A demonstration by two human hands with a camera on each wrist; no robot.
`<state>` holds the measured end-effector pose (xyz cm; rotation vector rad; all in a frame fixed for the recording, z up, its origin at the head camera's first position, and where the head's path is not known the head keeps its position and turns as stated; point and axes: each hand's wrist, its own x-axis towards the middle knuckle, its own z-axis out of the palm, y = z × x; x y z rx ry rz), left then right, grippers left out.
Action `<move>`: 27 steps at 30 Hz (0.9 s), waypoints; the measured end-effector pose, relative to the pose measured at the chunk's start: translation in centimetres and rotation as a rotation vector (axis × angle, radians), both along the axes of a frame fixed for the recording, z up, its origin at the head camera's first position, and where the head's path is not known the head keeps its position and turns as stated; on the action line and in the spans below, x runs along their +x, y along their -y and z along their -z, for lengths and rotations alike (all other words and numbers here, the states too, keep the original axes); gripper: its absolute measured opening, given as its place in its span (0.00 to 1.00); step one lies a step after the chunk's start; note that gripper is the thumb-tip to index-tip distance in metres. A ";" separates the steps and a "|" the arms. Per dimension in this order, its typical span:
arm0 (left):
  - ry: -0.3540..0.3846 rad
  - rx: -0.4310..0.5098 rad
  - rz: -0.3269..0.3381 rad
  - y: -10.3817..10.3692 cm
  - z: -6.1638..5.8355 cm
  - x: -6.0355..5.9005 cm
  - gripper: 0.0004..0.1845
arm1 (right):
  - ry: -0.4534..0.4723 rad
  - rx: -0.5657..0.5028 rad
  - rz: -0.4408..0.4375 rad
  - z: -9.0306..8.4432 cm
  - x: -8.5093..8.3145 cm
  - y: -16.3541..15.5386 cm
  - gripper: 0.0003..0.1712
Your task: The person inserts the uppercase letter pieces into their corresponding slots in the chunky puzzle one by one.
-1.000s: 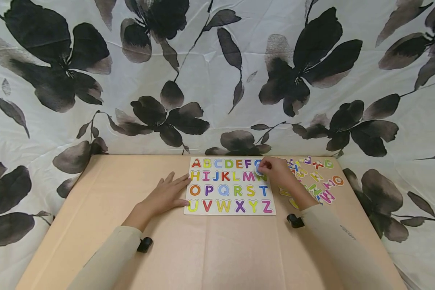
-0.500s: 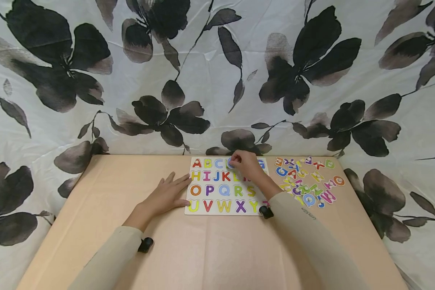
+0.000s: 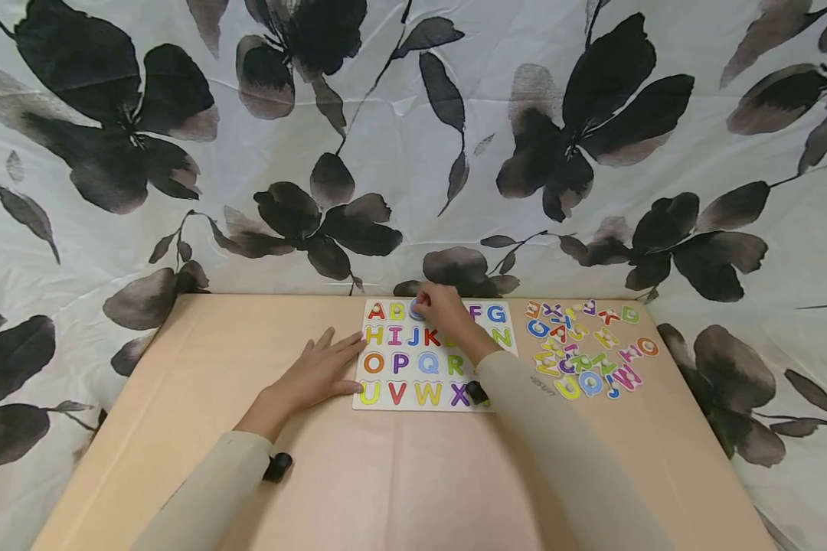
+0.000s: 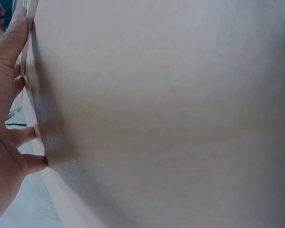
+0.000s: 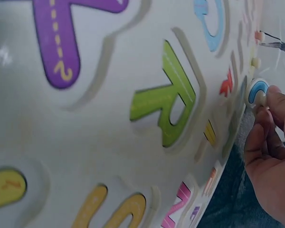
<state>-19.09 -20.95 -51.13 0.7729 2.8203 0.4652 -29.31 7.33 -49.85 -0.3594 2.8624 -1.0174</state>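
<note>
Work on the flat white rectangular alphabet board (image 3: 387,375), which lies between the two hands, looks barely begun. Beyond the left hand's (image 3: 317,370) fingertips, the red letter A (image 3: 376,311) and yellow-green letter B (image 3: 396,311) seem to be filled: small knobs stand up near there in the right wrist view. The right hand (image 3: 442,306) pinches a small blue curved letter piece with a white border (image 5: 258,88), probably the C, at the board's far edge, just right of the B. Whether it touches its recess cannot be told.

The left hand grasps nothing; its fingers are spread, with fingertips and thumb at the board's left edge. Most other visible letters look like unfilled coloured recesses, though those under the right hand and forearm are hidden. Much appears left: a scatter of loose multicoloured letter pieces (image 3: 577,363), some overlapping, lies to the right of the right hand on the smooth pale-tan tabletop (image 3: 344,490).
</note>
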 end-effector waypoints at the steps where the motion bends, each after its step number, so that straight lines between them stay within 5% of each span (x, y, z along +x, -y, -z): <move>1: 0.000 -0.002 0.003 0.0 0.0 0.0 0.48 | 0.016 0.006 -0.002 0.1 0.0 0.1 0.10; 16: -0.002 -0.012 -0.013 -0.4 0.0 -0.2 0.48 | 0.046 0.098 -0.013 1.0 -0.3 0.4 0.06; 27: 0.009 -0.020 -0.021 -0.5 0.1 -0.3 0.49 | 0.001 -0.016 -0.016 1.3 0.6 -1.3 0.14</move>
